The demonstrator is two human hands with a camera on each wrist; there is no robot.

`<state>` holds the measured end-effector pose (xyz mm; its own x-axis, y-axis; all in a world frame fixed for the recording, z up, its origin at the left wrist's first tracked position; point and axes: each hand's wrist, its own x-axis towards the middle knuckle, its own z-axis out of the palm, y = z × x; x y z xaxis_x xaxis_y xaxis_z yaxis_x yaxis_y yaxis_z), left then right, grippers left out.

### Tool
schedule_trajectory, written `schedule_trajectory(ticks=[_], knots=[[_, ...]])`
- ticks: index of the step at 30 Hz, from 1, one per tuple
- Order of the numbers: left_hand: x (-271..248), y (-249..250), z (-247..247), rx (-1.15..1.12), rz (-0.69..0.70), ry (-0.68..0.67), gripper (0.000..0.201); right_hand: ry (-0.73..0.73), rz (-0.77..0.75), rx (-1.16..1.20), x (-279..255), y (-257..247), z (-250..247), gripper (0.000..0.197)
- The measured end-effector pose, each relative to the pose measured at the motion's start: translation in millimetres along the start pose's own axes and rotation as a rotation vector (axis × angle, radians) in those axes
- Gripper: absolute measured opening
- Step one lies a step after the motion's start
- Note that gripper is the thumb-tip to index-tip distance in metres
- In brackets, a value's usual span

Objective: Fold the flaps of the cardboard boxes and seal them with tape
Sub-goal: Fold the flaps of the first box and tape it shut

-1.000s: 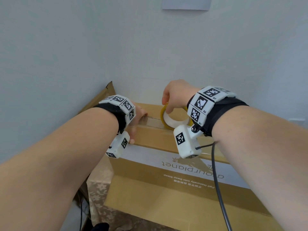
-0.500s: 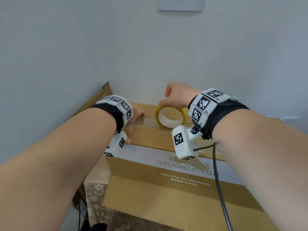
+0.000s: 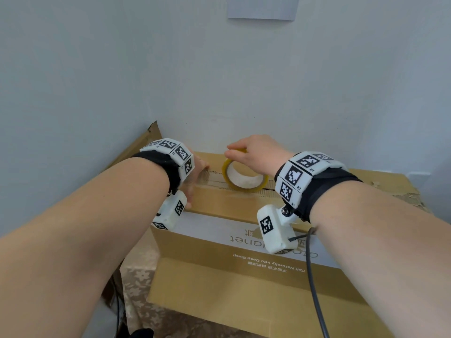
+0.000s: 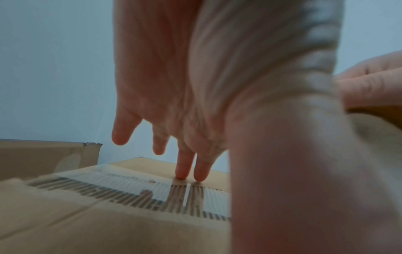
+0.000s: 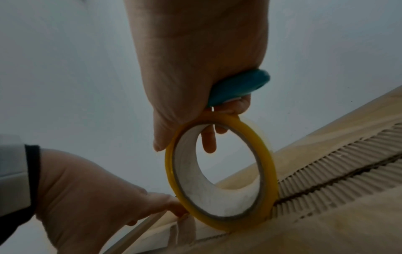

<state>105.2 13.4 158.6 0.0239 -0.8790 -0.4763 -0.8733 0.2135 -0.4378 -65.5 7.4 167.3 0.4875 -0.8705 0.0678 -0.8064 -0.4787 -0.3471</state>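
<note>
A brown cardboard box stands with its top flaps folded down, and a seam runs along the top. My right hand grips a yellow tape roll from above. The roll stands on edge on the seam. A teal object is tucked in that same palm. My left hand lies at the box's left end, its straight fingertips pressing a clear tape strip onto the top.
The white wall rises right behind the box. A second cardboard piece leans in the left corner. The box sits on a patterned cloth. A dark cable hangs from my right wrist.
My right hand has turned the tape roll on the seam, so its opening faces more upward. The left hand stays pressed on the box's left end.
</note>
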Motion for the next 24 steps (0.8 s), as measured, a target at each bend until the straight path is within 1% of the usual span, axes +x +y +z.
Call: schedule_trajectory(ticks=[4, 6, 7, 10, 12, 13, 14, 16, 20, 24], knots=[[-8, -4, -1, -0.182, 0.009, -0.033, 0.115, -0.014, -0.021, -0.043, -1, -6, -1, 0.046], [-12, -10, 6, -0.321, -0.031, -0.026, 0.110, -0.019, -0.029, -0.075, -2, -8, -3, 0.046], [-12, -13, 13, -0.380, -0.079, -0.004, 0.110, -0.017, -0.029, -0.083, -3, -9, -4, 0.046], [-5, -16, 47, -0.439, -0.270, 0.091, 0.124, -0.013, -0.031, -0.085, -4, -8, -5, 0.046], [2, -11, 67, -0.498, -0.365, 0.145, 0.123, -0.011, -0.032, -0.080, -4, -6, -4, 0.046], [5, -7, 73, -0.536, -0.384, 0.165, 0.122, -0.008, -0.031, -0.078, -4, -5, -3, 0.046], [5, -1, 75, -0.564, -0.378, 0.180, 0.122, -0.006, -0.032, -0.078, -4, -4, -3, 0.047], [6, 9, 74, -0.580, -0.315, 0.189, 0.120, -0.010, -0.041, -0.086, -3, -2, -1, 0.048], [1, 30, 60, -0.562, -0.186, 0.155, 0.116, -0.018, -0.058, -0.069, -5, 1, -1, 0.049], [-5, 48, 49, -0.542, -0.049, 0.153, 0.113, -0.023, -0.065, -0.057, -9, 9, 0, 0.053]])
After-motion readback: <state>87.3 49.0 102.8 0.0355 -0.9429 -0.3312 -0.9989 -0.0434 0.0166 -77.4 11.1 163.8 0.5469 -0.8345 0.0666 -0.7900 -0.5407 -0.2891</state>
